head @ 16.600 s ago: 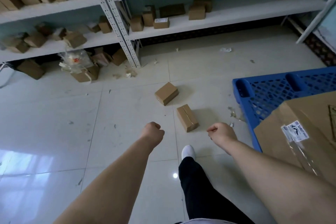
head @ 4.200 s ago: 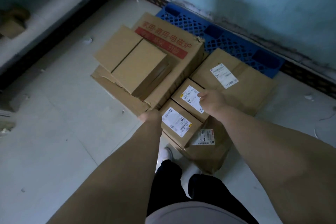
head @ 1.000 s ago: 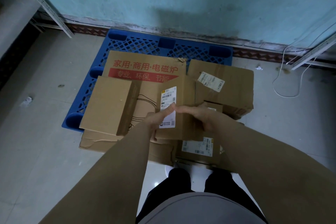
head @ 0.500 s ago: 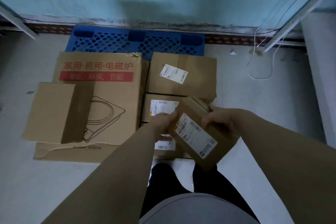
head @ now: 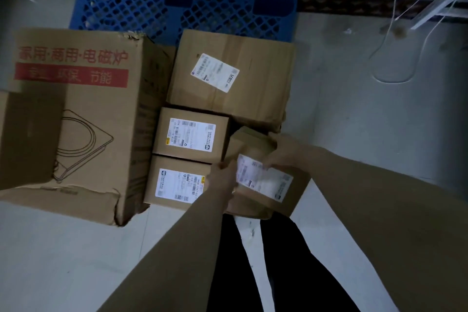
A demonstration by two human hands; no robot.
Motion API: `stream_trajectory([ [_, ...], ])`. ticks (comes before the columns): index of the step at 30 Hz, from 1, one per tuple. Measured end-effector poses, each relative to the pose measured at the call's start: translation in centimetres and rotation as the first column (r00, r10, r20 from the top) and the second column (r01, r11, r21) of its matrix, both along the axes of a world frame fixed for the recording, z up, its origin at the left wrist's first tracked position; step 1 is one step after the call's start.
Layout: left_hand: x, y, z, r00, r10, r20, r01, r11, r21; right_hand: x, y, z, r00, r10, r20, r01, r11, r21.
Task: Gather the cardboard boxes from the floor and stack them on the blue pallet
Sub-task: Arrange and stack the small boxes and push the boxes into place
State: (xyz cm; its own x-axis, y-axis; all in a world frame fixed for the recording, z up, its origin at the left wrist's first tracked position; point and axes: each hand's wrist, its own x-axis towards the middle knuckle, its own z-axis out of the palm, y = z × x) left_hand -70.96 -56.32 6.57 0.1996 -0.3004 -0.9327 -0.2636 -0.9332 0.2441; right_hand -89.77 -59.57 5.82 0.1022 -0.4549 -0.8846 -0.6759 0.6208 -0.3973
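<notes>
Cardboard box (head: 263, 175) with a white label, tilted, sits gripped between both hands: the left hand (head: 224, 180) clasps its left edge and the right hand (head: 283, 153) closes over its far right corner. Just left of it lie two small labelled boxes (head: 190, 134), one nearer (head: 174, 182), with a larger labelled box (head: 233, 76) beyond. Further left stands a big printed carton (head: 76, 109), and the blue pallet (head: 182, 10) shows bare at the far side by the wall.
</notes>
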Motion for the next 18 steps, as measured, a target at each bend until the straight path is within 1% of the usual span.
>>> stream_trajectory([
  [2,-0.3,0.3,-2.1,0.999,-0.031,0.04,0.031,0.999,-0.013,0.1,0.3,-2.3,0.992,0.006,-0.128,-0.02,0.994,-0.108],
  [3,-0.8,0.5,-2.6,0.999,-0.043,0.031,0.044,0.999,-0.012,0.1,1.1,-3.1,0.983,-0.02,-0.184,-0.005,0.991,-0.134],
  [4,-1.3,0.7,-3.1,0.999,-0.046,0.019,0.046,0.999,-0.006,0.1,2.1,-3.8,0.974,-0.082,-0.212,0.049,0.986,-0.157],
  [6,-2.1,1.3,-4.2,0.997,-0.059,0.041,0.059,0.998,0.011,-0.3,3.5,-4.3,0.948,-0.238,-0.213,0.189,0.955,-0.229],
  [8,-2.6,1.9,-5.4,0.995,-0.07,0.076,0.068,0.997,0.032,-0.8,4.1,-4.1,0.912,-0.332,-0.241,0.261,0.923,-0.283],
  [9,-2.7,2.3,-6.4,0.994,-0.071,0.088,0.068,0.997,0.038,-1.0,4.2,-4.1,0.889,-0.357,-0.287,0.282,0.92,-0.27],
  [10,-2.9,2.3,-6.4,0.992,-0.068,0.108,0.064,0.997,0.038,-1.1,4.3,-4.0,0.862,-0.388,-0.326,0.329,0.918,-0.223],
  [11,-3.2,2.2,-6.1,0.99,-0.055,0.131,0.051,0.998,0.036,-1.2,4.3,-4.1,0.838,-0.435,-0.33,0.407,0.901,-0.153],
  [13,-3.4,2.1,-5.4,0.988,0.003,0.155,-0.008,0.999,0.035,-1.3,4.9,-4.2,0.803,-0.54,-0.251,0.545,0.836,-0.056],
  [15,-3.4,1.8,-5.0,0.982,0.09,0.164,-0.094,0.995,0.015,-1.2,5.5,-4.1,0.791,-0.583,-0.186,0.584,0.81,-0.055],
  [16,-3.3,1.6,-4.8,0.978,0.13,0.161,-0.129,0.992,-0.015,-1.2,5.6,-4.0,0.781,-0.599,-0.177,0.598,0.799,-0.064],
  [18,-3.2,1.5,-4.5,0.974,0.131,0.185,-0.121,0.991,-0.064,-1.0,5.5,-3.8,0.74,-0.651,-0.168,0.65,0.757,-0.066],
])
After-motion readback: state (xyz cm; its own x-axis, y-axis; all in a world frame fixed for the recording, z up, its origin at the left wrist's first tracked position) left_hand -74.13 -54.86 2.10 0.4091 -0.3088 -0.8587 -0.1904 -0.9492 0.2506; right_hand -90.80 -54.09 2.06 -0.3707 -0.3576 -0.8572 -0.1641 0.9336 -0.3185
